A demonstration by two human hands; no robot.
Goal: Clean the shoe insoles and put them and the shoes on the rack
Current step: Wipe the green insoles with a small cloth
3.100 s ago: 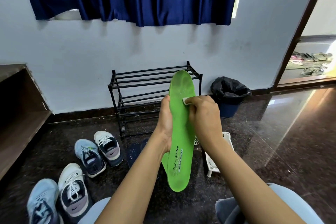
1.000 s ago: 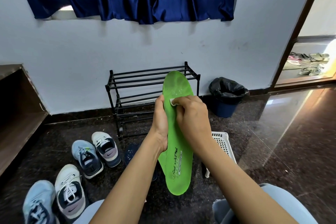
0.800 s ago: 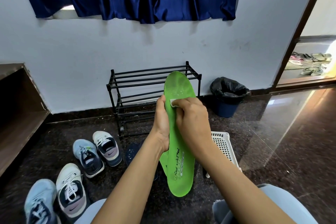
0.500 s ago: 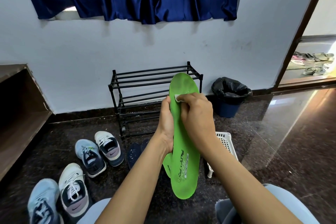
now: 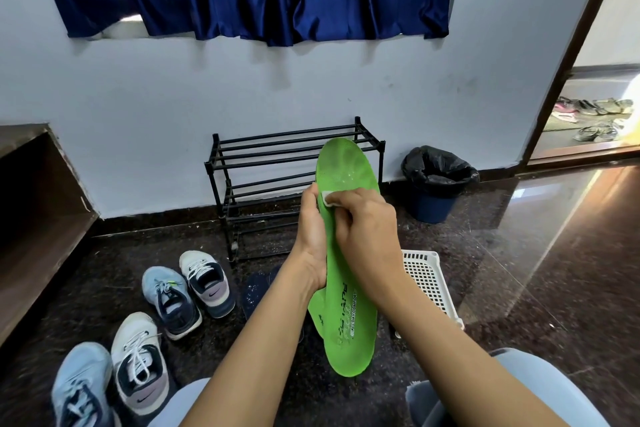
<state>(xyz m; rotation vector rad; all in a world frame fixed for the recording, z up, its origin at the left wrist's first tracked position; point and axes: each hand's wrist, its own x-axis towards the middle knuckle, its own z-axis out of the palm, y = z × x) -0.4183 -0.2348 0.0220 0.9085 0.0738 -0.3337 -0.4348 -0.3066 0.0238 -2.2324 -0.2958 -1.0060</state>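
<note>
Wiping continues: over the last few seconds the white wipe (image 5: 328,199) has slid from the right half of the green insole (image 5: 348,291) to its left edge, next to the left thumb. It's still working the same band below the toe.

White specks show on the toe area above the wipe, so I'd judge this insole isn't finished. The rack (image 5: 277,163) holds nothing and the shoes (image 5: 188,291) are on the floor, near left.

Left hand (image 5: 311,239): grip wrapped round the insole's left edge at mid-length. Right hand (image 5: 369,236): grip curled, pinching the wipe flat against the face.

The insole is held in the air in front of the rack. Its long axis runs near-to-far, almost upright, with the toe far and up, the heel near the knees and the printed face toward the camera.
</note>
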